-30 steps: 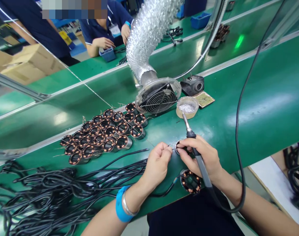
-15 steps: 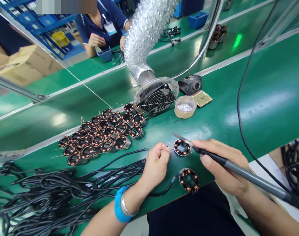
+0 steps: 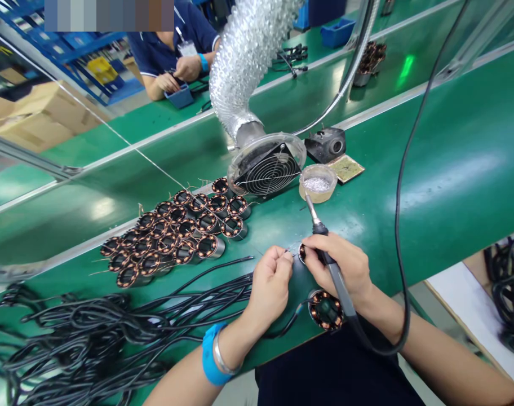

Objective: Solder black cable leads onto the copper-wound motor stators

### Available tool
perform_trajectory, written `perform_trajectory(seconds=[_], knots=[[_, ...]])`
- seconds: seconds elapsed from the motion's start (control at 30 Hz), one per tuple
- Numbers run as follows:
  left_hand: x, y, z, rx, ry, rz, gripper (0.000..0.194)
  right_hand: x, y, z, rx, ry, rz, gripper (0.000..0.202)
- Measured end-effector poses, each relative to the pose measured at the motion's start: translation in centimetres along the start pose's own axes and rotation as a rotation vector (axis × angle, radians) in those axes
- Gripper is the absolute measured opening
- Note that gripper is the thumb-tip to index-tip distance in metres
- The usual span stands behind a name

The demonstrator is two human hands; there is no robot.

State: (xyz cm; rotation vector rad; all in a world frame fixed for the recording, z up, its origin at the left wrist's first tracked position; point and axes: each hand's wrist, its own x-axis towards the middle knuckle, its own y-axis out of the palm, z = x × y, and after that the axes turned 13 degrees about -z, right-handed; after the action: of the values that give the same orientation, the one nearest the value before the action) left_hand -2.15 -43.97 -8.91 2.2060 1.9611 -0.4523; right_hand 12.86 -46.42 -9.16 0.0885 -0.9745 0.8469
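My right hand is wrapped round a soldering iron, whose metal tip reaches the near rim of a round tub of silvery bits. Mostly hidden behind that hand is a copper-wound ring. Beside it my left hand pinches a thin wire, with fine wire ends between the fingertips and the ring. Nearer the table edge lies another wound ring, joined to a black cable.
Several wound rings stand in rows at the left, behind a heap of black cables. A fan on a foil duct stands beside an iron holder. Across the bench a person's hands are above a blue box.
My right hand has turned the iron upright and moved left, its tip going from the ring to the tub. My left hand has hardly moved. The other person's hands have come together.
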Motion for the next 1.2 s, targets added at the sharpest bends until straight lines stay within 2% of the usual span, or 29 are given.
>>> perform_trajectory(seconds=[0.2,0.37,0.57,0.73,1.2], knots=[[0.1,0.1,-0.4,-0.004,0.000,-0.008,0.033,-0.1,-1.1,0.1,0.048,0.008,0.061,0.022],[-0.1,0.3,-1.0,0.039,0.017,-0.010,0.031,0.7,-3.6,0.8,0.165,0.171,0.107,0.043],[0.0,0.1,-1.1,0.062,0.027,-0.003,0.028,1.4,-6.2,0.9,0.263,0.343,0.107,0.027],[0.1,0.1,-0.9,0.060,0.026,0.008,0.027,1.0,-6.0,0.3,0.292,0.434,0.097,0.018],[0.0,0.0,-0.9,0.071,0.047,0.006,0.028,1.3,-6.0,0.7,0.303,0.373,0.137,0.018]])
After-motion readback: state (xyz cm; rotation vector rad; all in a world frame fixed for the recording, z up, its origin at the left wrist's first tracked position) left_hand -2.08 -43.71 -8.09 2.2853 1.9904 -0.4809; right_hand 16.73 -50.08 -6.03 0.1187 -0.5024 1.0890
